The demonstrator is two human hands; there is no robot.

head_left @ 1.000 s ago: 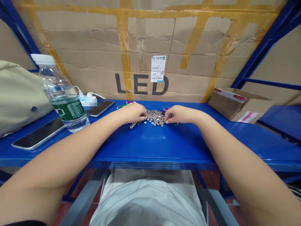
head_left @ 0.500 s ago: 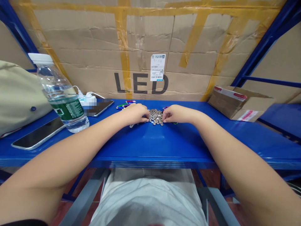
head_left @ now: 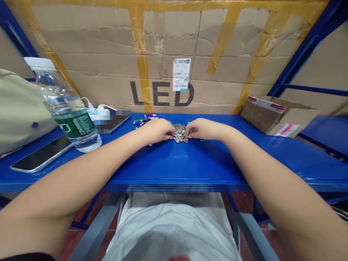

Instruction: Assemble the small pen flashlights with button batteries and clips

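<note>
Several small round metallic pieces, like coins, form a flat cluster (head_left: 179, 133) on the blue table (head_left: 174, 163). My left hand (head_left: 161, 130) touches the cluster's left edge, its fingers bent and pressed together; whatever they hold is too small to make out. At the right edge, my right hand (head_left: 199, 128) has its fingertips curled against the pieces, and anything between them is hidden. Behind my left hand lie several pens (head_left: 141, 120). A small green item (head_left: 202, 140) shows just below my right hand.
To the left stand a water bottle (head_left: 74, 123), a phone (head_left: 42, 154), another dark device (head_left: 116, 121), a white power strip (head_left: 99, 114) and a beige bag (head_left: 24, 112). An open cardboard box (head_left: 268, 116) sits right. A big carton (head_left: 108, 54) backs the table.
My left hand has shifted slightly right, and my right hand slightly left and inward, along the cluster's edges. The whole view has moved a little.
</note>
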